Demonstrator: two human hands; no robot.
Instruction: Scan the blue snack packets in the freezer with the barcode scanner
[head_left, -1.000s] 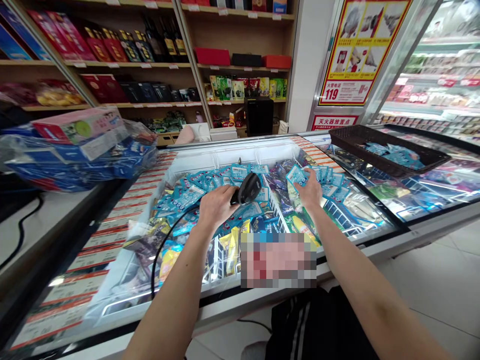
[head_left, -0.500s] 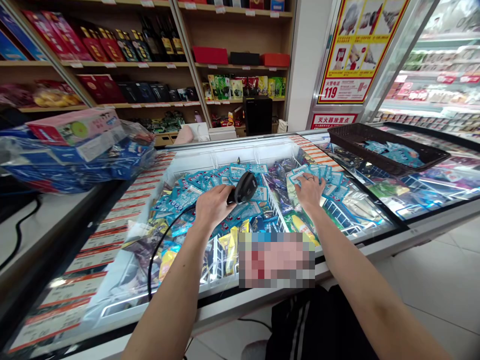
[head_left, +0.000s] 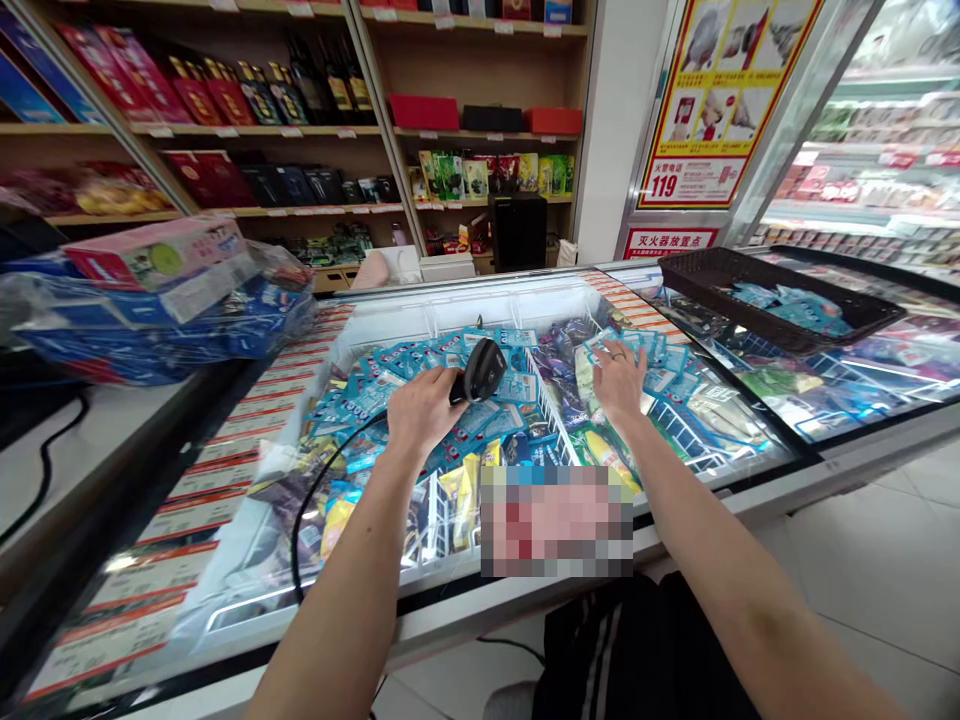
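My left hand (head_left: 421,405) is wrapped round the handle of a black handheld barcode scanner (head_left: 484,370), whose cable trails down past my forearm. The scanner head is over many flat blue packets (head_left: 390,375) spread on the glass top of a chest freezer (head_left: 375,303). To the right, my right hand (head_left: 621,378) rests on or just above more blue packets (head_left: 664,365), with its fingers apart. Whether a fingertip touches a packet cannot be made out. Through the glass show white wire baskets (head_left: 551,400) with bagged frozen goods.
A brown plastic basket (head_left: 697,272) with blue packets stands on the freezer at the right. Plastic-wrapped blue boxes (head_left: 150,325) and a pink box (head_left: 157,250) lie at the left. Price labels (head_left: 202,482) line the freezer's left side. Shelves (head_left: 487,140) stand behind. A blurred patch (head_left: 555,520) covers the front edge.
The scanner and my left hand have shifted slightly left. My right hand's fingers have spread and drawn back a little from the packets' left edge.
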